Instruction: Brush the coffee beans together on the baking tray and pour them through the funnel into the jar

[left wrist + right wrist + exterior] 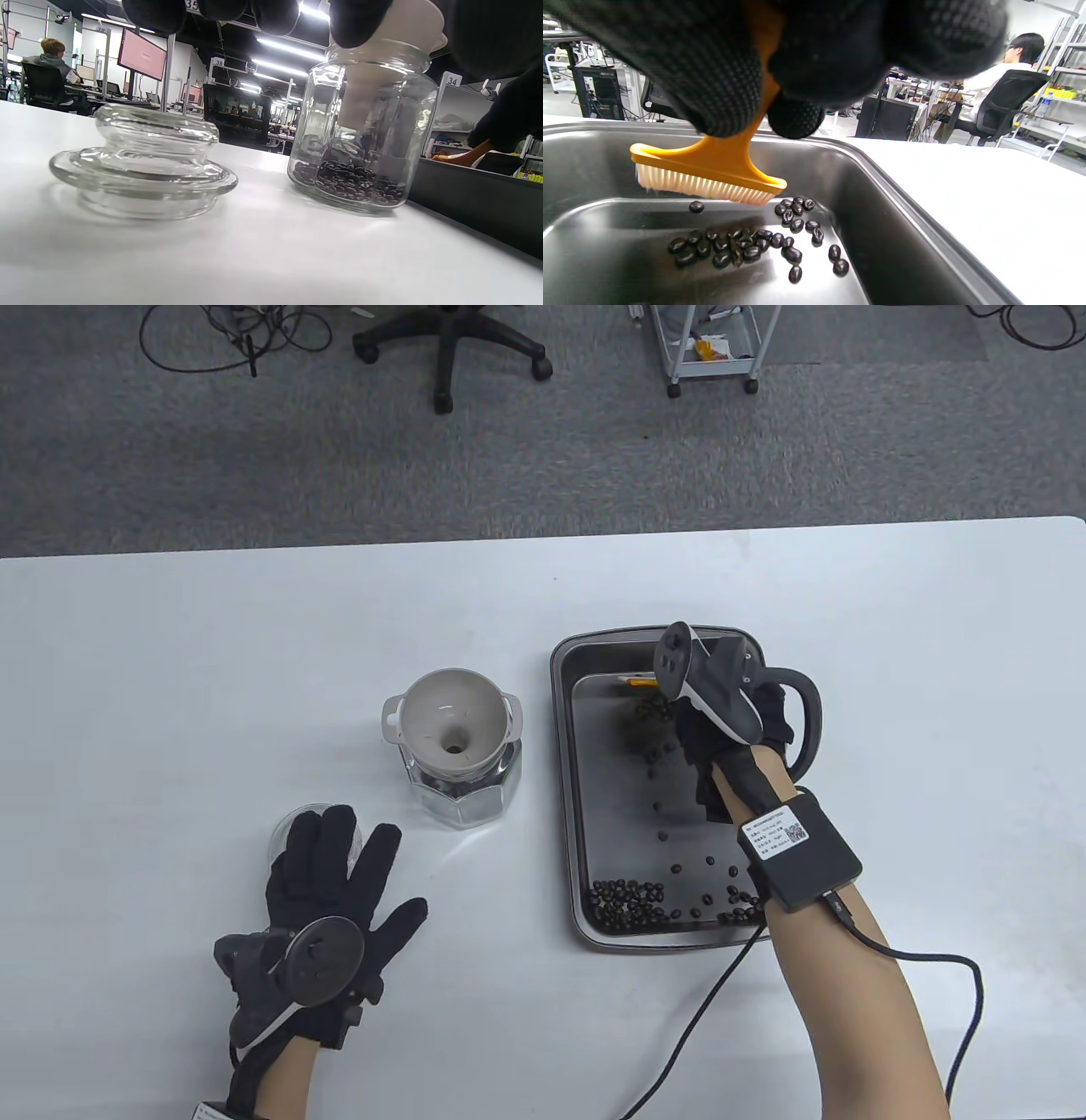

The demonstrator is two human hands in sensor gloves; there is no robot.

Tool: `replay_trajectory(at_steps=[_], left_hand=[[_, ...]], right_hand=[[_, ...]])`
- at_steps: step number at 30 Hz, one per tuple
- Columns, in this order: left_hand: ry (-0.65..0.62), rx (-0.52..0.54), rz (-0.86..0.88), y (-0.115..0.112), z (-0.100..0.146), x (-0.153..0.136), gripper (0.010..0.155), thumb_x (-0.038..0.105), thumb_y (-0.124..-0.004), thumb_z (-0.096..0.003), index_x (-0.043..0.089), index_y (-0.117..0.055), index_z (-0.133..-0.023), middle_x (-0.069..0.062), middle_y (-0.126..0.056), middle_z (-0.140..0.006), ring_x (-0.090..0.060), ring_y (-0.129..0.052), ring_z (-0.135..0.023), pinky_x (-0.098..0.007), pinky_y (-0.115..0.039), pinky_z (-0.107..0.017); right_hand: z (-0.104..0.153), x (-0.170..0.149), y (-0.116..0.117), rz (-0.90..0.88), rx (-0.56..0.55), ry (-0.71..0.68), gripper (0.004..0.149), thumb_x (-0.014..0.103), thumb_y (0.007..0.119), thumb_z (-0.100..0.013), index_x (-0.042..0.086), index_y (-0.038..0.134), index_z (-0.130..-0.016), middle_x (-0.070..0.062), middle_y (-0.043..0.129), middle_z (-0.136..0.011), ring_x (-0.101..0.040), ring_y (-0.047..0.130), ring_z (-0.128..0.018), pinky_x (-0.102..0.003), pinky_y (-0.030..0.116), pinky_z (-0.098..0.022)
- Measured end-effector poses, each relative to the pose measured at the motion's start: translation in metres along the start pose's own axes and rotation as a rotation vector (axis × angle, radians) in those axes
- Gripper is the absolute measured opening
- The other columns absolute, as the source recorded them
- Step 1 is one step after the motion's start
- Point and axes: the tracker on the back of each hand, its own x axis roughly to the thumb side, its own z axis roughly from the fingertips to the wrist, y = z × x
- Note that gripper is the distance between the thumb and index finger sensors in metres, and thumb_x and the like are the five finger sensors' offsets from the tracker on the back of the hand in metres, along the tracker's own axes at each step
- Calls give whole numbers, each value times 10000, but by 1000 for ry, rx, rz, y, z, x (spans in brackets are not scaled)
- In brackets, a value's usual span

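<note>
My right hand [721, 712] grips the handle of an orange brush [712, 169], white bristles down, at the far end of the steel baking tray [562, 780]. Just in front of the bristles lies a cluster of coffee beans [755, 245]. More beans [632, 899] are piled along the tray's near edge. The glass jar [462, 789] stands left of the tray with the white funnel [451, 721] in its mouth; a layer of beans [348, 180] covers its bottom. My left hand [339, 874] lies flat on the table with fingers spread, holding nothing.
The jar's glass lid [142, 165] sits on the table by my left fingertips [335, 823]. A black cable [696, 1035] trails from my right wrist across the table. An office chair [450, 347] and a cart [713, 347] stand on the floor beyond the table.
</note>
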Motion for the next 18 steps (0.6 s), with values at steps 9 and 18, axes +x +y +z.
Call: replay_trajectory(at_steps=[9,18], left_hand=[[21,-13,-27,-3,0,-5,824,786,-765,-408,475,-456,-1106,-36,-373,-1260,-414,-329,-1155,-632,-485,-799],[39,-7,-54,0,3,-7,822,786,-764,-407,476,-459,-1104,-38,-375,-1259,-412,-327,-1155,-633,-484,-798]], right_hand=[[-3,11,11,33,40,-20,350,456,933,-407,436,932,-757,65,1013,-776,-44,954,-300,-310,893,-265],[15,-2,-1,49,49,-39,366,457,929,-412,444,914,-778,59,996,-797,-46,952,-306,-312,891,-270]])
